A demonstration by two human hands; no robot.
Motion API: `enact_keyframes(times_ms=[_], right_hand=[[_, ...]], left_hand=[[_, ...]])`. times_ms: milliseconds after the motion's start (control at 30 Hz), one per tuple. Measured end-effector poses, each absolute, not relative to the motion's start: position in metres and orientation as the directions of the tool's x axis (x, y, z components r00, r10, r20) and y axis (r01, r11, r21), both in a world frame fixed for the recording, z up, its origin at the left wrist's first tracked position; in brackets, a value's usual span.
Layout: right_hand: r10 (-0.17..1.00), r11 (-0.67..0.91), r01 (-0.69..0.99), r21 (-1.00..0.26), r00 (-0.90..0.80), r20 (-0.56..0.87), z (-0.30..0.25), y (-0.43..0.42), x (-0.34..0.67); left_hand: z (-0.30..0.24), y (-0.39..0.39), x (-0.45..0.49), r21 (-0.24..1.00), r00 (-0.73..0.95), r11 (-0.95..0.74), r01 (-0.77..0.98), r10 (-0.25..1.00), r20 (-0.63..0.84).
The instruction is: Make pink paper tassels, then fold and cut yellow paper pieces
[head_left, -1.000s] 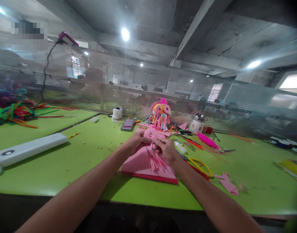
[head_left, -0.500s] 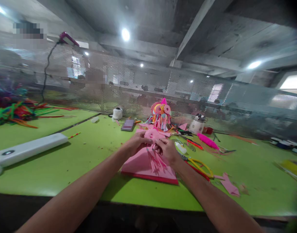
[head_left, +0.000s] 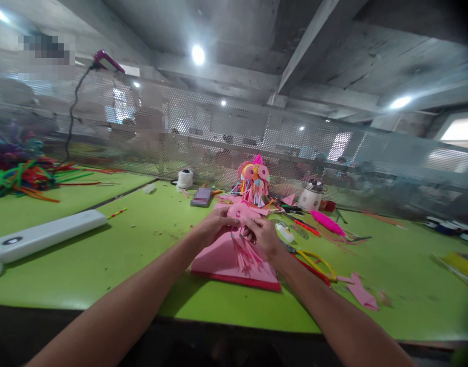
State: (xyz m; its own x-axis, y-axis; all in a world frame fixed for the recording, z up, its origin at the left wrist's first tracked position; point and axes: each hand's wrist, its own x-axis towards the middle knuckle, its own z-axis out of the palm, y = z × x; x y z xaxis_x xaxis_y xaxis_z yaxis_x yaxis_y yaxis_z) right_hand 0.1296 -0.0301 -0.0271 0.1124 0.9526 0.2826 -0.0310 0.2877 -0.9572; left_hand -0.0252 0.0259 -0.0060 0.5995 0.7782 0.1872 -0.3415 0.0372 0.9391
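My left hand [head_left: 219,225] pinches the left side of a round pink paper piece [head_left: 238,209] with a small hole in its middle. At the lower right edge of the same piece, my right hand [head_left: 259,232] has its fingers closed on it. Pink tassel strands [head_left: 247,254] hang below the fingers, over a stack of pink sheets [head_left: 218,264] with a darker red-pink edge. Just right of my right wrist lie scissors [head_left: 320,262] with yellow and red handles. Where exactly the strands join the paper is hidden by my fingers.
A colourful tasselled ornament [head_left: 254,178] stands at the back beside a white round container [head_left: 310,194]. A bright pink bundle [head_left: 327,222] and paper scraps [head_left: 361,293] lie right. Left are a white power strip-like bar [head_left: 50,235] and pipe cleaners [head_left: 20,178]. A perforated screen [head_left: 203,135] runs behind.
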Motion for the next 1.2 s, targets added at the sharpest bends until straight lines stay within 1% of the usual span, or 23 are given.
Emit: enact_keyframes(times_ms=[400,667,833,1200], right_hand=[[0.954,0.276,-0.028,-0.961,0.130,0.270,-0.0246,-0.0310,0.1277],[0.948,0.275,0.008,-0.962,0.163,0.272,-0.0217,-0.0320,0.1278],[0.945,0.264,0.048,-0.963,0.185,0.268,-0.0222,-0.0323,0.1286],[0.931,0.276,0.058,-0.959,0.232,0.282,-0.0194,-0.0335,0.1277]], left_hand=[[-0.0075,0.0271,-0.0253,0.949,0.595,0.016,-0.315,0.783,0.184],[-0.0064,0.0258,-0.0238,0.952,0.589,0.019,-0.304,0.789,0.172],[-0.0058,0.0241,-0.0237,0.957,0.616,0.003,-0.289,0.766,0.184],[-0.0055,0.0215,-0.0236,0.963,0.611,-0.031,-0.269,0.767,0.195]])
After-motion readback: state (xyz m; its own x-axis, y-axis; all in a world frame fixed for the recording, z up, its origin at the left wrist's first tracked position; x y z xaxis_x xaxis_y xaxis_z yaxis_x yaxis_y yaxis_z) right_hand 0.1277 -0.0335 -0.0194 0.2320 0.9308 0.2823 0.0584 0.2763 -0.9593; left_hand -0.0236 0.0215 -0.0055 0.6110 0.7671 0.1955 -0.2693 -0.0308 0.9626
